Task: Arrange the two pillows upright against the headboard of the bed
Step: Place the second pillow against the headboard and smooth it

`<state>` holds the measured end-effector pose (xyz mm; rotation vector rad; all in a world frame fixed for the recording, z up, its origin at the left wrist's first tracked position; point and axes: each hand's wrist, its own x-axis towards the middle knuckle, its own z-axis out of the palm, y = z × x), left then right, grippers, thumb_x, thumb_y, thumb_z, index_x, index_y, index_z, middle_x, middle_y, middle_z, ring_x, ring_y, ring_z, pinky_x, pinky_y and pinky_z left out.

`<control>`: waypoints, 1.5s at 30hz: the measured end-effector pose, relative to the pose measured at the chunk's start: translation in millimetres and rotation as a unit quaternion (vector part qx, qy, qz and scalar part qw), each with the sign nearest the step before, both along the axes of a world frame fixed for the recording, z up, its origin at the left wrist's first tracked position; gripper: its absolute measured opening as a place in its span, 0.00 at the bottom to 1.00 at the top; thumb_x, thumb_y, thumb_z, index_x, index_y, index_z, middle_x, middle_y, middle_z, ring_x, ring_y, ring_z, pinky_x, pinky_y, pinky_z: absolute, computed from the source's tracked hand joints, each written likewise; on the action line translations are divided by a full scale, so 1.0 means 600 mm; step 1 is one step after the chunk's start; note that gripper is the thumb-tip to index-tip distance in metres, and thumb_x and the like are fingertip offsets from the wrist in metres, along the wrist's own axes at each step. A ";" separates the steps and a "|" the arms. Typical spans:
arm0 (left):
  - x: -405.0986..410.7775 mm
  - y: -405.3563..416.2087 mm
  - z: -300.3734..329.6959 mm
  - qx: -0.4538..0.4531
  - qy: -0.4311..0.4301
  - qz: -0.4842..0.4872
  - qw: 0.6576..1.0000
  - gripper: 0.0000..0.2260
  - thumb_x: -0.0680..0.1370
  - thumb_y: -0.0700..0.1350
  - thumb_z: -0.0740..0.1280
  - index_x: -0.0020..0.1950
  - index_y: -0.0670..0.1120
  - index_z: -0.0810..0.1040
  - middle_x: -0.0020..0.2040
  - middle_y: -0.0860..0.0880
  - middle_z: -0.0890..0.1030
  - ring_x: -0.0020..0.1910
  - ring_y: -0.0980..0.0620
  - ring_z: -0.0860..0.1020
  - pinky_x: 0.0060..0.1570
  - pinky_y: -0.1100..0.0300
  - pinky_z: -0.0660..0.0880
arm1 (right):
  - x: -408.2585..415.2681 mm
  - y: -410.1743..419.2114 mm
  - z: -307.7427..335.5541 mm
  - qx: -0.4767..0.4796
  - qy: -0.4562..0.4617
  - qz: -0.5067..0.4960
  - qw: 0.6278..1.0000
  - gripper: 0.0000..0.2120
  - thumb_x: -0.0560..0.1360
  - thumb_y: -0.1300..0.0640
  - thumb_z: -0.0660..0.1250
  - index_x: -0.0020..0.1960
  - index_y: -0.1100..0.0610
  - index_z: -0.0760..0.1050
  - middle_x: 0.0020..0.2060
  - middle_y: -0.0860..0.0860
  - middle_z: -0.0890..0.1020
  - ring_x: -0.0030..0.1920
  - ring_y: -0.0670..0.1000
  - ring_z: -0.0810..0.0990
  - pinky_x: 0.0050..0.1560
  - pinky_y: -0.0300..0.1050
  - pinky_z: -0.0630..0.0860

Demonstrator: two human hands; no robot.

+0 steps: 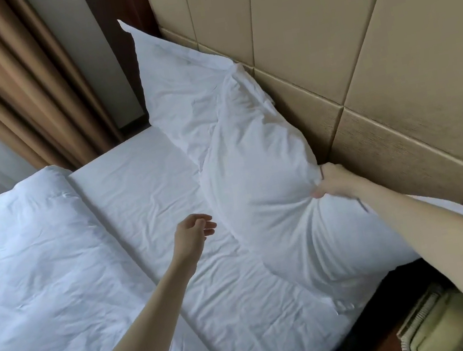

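- I see the near pillow (266, 187) at centre right of the frame, white, standing on its long edge and leaning back on the headboard (358, 60); its long axis runs along the headboard, from upper centre down toward lower right.
- My right hand (335, 181) is closed on the near pillow's top edge, fabric bunched in the fingers, right beside the headboard.
- My left hand (192, 233) is at frame centre, loosely open with curled fingers, holding nothing, above the bed sheet (140, 191), just short of the near pillow's face.
- The far pillow (178, 91) is in the upper centre, upright against the headboard, one corner pointing up; long axis also follows the headboard. Its near end is tucked behind the near pillow, the two touching.
- The folded-back duvet (28, 257) fills the left side of the frame, its edge running diagonally.
- Brown curtain (9, 81) in the upper left.
- Beige telephone (442, 327) in the lower right corner, below my right forearm.
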<state>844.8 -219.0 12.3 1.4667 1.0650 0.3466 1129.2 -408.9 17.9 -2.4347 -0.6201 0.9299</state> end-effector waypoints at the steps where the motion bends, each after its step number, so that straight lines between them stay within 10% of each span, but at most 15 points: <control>1: 0.002 0.001 0.000 0.003 -0.003 0.002 1.000 0.12 0.77 0.37 0.57 0.44 0.45 0.80 0.39 0.47 0.83 0.38 0.50 0.80 0.40 0.62 0.72 | 0.006 0.005 0.021 0.028 -0.035 -0.026 0.999 0.22 0.65 0.61 0.75 0.57 0.61 0.76 0.53 0.57 0.81 0.52 0.60 0.80 0.56 0.56 0.78; 8: 0.019 -0.006 0.000 0.016 -0.012 -0.010 1.000 0.13 0.76 0.37 0.57 0.43 0.46 0.80 0.38 0.47 0.84 0.37 0.51 0.80 0.40 0.62 0.72 | 0.014 0.013 0.139 0.084 -0.278 -0.093 0.952 0.09 0.66 0.57 0.72 0.42 0.61 0.75 0.42 0.56 0.80 0.45 0.59 0.79 0.42 0.49 0.76; 15: 0.041 -0.042 -0.007 0.032 0.012 -0.054 0.998 0.11 0.77 0.36 0.57 0.47 0.42 0.79 0.40 0.46 0.83 0.38 0.50 0.80 0.35 0.65 0.71 | 0.013 -0.077 0.107 -0.106 -0.256 -0.023 0.960 0.23 0.70 0.51 0.70 0.58 0.63 0.68 0.61 0.61 0.73 0.64 0.62 0.70 0.62 0.56 0.65; 20: 0.056 -0.045 -0.001 0.062 0.024 -0.094 0.993 0.11 0.77 0.37 0.57 0.48 0.43 0.79 0.41 0.47 0.83 0.39 0.51 0.80 0.37 0.62 0.72 | 0.015 -0.126 0.067 -0.056 -0.187 -0.058 0.979 0.12 0.72 0.63 0.66 0.48 0.62 0.63 0.63 0.62 0.65 0.59 0.61 0.72 0.41 0.47 0.65; 27: 0.105 -0.023 0.023 0.133 0.055 -0.172 0.975 0.13 0.76 0.35 0.56 0.44 0.46 0.78 0.40 0.49 0.82 0.41 0.50 0.79 0.34 0.64 0.69 | 0.021 -0.146 0.045 -0.023 -0.177 -0.075 0.981 0.17 0.73 0.58 0.68 0.56 0.66 0.68 0.59 0.58 0.67 0.50 0.55 0.69 0.41 0.46 0.64; 45: 0.430 0.006 0.080 0.567 0.181 -0.481 0.644 0.21 0.80 0.47 0.56 0.74 0.49 0.63 0.73 0.46 0.66 0.70 0.45 0.66 0.65 0.49 0.62 | 0.095 -0.131 0.025 0.048 -0.112 0.016 0.992 0.17 0.71 0.57 0.70 0.32 0.52 0.62 0.29 0.51 0.69 0.35 0.52 0.63 0.34 0.46 0.57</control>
